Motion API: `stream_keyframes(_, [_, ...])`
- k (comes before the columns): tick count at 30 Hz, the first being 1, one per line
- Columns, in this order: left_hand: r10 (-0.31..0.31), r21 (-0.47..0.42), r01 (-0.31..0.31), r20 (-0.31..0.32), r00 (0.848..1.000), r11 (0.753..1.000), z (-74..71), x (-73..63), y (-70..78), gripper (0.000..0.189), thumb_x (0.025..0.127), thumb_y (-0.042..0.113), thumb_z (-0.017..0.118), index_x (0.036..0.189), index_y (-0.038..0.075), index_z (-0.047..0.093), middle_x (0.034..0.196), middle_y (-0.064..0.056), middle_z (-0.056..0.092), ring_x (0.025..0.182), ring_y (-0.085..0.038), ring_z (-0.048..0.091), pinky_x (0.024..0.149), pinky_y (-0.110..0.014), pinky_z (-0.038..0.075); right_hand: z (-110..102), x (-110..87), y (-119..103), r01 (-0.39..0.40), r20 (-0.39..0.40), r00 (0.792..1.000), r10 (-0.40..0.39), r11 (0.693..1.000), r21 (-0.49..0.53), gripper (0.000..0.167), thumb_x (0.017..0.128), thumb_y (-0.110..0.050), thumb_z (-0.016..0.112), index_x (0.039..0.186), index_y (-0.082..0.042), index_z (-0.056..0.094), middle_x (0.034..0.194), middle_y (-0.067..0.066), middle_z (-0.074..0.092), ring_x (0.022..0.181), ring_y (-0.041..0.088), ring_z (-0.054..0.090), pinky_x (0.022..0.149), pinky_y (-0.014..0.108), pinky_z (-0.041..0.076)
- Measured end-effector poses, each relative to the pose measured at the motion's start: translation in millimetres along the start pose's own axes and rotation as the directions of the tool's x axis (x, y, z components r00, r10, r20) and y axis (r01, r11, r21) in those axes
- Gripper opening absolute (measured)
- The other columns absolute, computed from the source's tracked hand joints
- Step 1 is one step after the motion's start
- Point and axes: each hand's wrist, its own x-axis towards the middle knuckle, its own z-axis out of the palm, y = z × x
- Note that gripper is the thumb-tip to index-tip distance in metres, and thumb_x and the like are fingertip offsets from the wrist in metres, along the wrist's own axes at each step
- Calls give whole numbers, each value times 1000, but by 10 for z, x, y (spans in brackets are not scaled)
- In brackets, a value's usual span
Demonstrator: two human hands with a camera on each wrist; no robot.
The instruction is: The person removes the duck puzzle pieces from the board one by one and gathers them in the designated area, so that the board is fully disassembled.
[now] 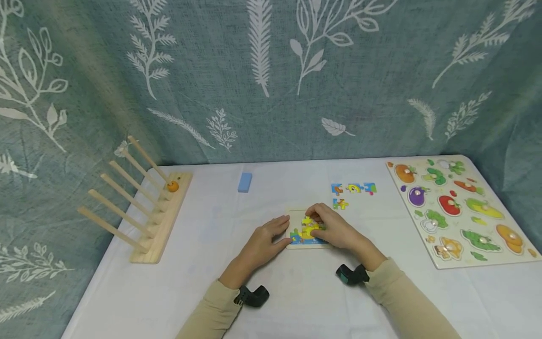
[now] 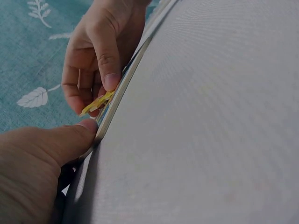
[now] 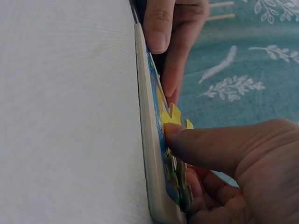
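Observation:
A small jigsaw tray [image 1: 308, 246] with a pale wooden rim lies flat before me, its lower part filled with blue and yellow pieces. My right hand [image 1: 336, 229] is over the tray's right side, pinching a yellow puzzle piece [image 3: 174, 114] between thumb and fingers. That yellow piece tilts up from the tray in both wrist views. At the left edge rests my left hand [image 1: 263, 242], its fingers extended and its thumb touching the rim near the front corner. The right hand hides part of the picture.
Several loose puzzle pieces [image 1: 354, 188] lie behind the tray. A blue block [image 1: 244, 182] sits at the back. On the left stands a wooden peg rack [image 1: 169, 226] with an orange bead [image 1: 172, 186]. A vegetable knob-puzzle board [image 1: 455, 235] lies on the right.

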Motion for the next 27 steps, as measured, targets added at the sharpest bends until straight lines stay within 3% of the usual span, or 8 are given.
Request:
stream_keyframes(8, [18, 6, -18, -2, 1000, 1000, -4, -6, -4, 53, 88, 23, 69, 130, -4, 53, 140, -14, 49, 130, -31, 47, 109, -43, 40, -13, -15, 36, 29, 16, 999, -30, 999, 25, 41, 87, -6, 67, 124, -4, 51, 123, 13, 56, 112, 28, 56, 98, 44, 49])
stream_keyframes(15, [16, 8, -16, 3, 1000, 1000, -18, 1, 3, 53, 88, 23, 68, 131, -5, 52, 141, -14, 48, 130, -31, 46, 109, -42, 39, -62, -20, 35, 29, 42, 999, -31, 999, 39, 37, 90, -1, 55, 127, -2, 51, 126, 15, 55, 113, 28, 56, 99, 43, 48])
stream_keyframes(27, [-4, -2, 4, 14, 1000, 1000, -13, 7, -2, 53, 88, 23, 68, 131, -3, 52, 142, -12, 48, 131, -30, 45, 110, -42, 39, -53, -12, 25, 60, 5, 998, -60, 997, -58, 38, 87, 2, 59, 124, -3, 55, 120, 11, 60, 105, 23, 60, 92, 39, 53])
